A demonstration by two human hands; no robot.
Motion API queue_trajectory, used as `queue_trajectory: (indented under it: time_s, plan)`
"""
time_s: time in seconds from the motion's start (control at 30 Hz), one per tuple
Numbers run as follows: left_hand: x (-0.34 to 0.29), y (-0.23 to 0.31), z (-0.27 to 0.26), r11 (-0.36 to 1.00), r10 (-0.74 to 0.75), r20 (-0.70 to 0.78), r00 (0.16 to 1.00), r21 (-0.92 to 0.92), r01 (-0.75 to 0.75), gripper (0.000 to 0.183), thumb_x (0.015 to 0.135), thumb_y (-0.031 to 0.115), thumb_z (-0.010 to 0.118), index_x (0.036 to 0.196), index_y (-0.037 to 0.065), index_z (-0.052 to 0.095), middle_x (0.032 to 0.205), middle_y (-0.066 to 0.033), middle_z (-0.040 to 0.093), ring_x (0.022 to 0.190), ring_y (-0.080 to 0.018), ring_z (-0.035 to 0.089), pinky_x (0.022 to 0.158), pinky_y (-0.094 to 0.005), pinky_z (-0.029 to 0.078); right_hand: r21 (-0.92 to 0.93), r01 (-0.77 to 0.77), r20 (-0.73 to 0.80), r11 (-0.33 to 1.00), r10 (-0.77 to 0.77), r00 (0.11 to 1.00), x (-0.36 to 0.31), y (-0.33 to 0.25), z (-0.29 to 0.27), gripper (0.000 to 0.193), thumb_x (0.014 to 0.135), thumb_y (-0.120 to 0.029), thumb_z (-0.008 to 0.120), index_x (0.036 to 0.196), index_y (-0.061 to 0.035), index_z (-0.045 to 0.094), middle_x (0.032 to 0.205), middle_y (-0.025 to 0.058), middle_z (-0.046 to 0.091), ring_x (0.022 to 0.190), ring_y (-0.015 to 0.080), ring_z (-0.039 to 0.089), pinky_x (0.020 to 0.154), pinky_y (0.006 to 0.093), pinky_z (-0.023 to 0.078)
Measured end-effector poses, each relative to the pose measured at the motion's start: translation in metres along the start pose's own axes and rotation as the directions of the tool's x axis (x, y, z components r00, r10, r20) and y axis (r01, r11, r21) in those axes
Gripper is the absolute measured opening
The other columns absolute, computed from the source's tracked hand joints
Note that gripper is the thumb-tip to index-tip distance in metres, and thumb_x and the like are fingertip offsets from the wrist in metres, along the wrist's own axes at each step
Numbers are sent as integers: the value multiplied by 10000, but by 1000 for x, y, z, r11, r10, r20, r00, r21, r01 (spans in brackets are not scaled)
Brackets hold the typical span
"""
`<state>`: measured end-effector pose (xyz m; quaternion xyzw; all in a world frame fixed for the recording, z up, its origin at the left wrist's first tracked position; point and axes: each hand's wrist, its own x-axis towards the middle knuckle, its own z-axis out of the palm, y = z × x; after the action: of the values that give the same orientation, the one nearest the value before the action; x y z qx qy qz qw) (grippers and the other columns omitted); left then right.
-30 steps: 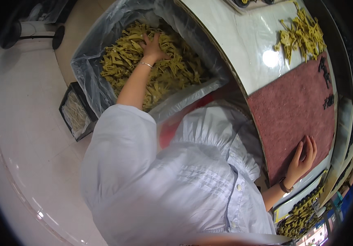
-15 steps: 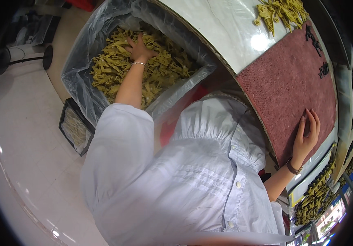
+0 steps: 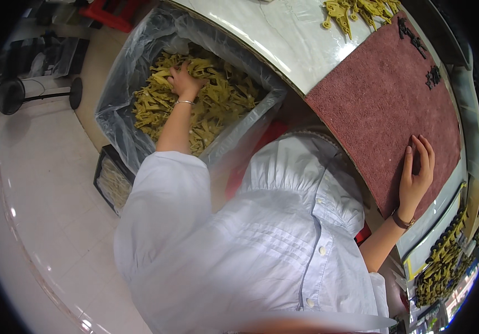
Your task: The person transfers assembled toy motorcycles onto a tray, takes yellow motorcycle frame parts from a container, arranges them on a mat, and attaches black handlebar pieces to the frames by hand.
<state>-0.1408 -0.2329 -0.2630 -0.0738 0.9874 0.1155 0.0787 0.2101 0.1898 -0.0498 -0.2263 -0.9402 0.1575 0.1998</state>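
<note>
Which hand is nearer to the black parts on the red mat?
Right: the right hand is on the same mat as the black parts; the left hand is off in the bin of yellow parts.

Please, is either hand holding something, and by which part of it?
The left hand is among the yellow-green pieces; whether it grips one, and where, cannot be told. The right hand lies on the reddish mat, apparently holding nothing.

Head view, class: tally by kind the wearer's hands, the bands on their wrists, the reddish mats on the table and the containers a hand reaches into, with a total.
Hands: 2 (left hand, right hand)
Wrist bands: 2 (silver bracelet, dark band)
Reddish mat: 1
Plastic-lined container: 1
Total: 6
</note>
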Motion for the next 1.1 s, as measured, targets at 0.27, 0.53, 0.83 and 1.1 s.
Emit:
queue_trajectory:
  time_s: [0.27,0.53,0.83,1.1]
  plan:
    - [-26,-12,-22,998,40,-96,995,-37,-43,760,554,244,905,1252,276,607,1320,-38,389,1230,-331,384,948,-603,419,48,0,-11,999,0,1000,-2,1,3,216,923,-108,625,1125,-63,688,1232,127,620,1165,291,592,993,380,449]
    - [-72,-41,-73,926,309,-410,858,-77,-370,694,472,193,875,1135,201,667,1161,-115,500,1077,-335,524,958,-446,449,101,-37,3,994,37,999,-4,-4,-2,227,912,-112,638,1127,-57,689,1263,131,596,1191,298,567,1003,382,438]
    - [-120,-1,-187,896,351,-509,786,-60,-439,673,509,169,850,1150,122,651,1153,-133,534,1104,-317,541,976,-403,452,161,-23,37,987,17,999,-9,-3,-7,277,880,-116,663,1153,-76,675,1328,153,537,1245,330,503,1030,417,414]
    - [-189,222,-247,208,835,-534,136,76,-975,549,518,108,771,1060,106,686,1086,-42,645,1100,-271,521,921,-382,468,348,-41,19,937,36,999,-13,-10,-21,378,829,-121,711,1199,-79,646,1345,175,514,1251,358,492,1027,425,406]
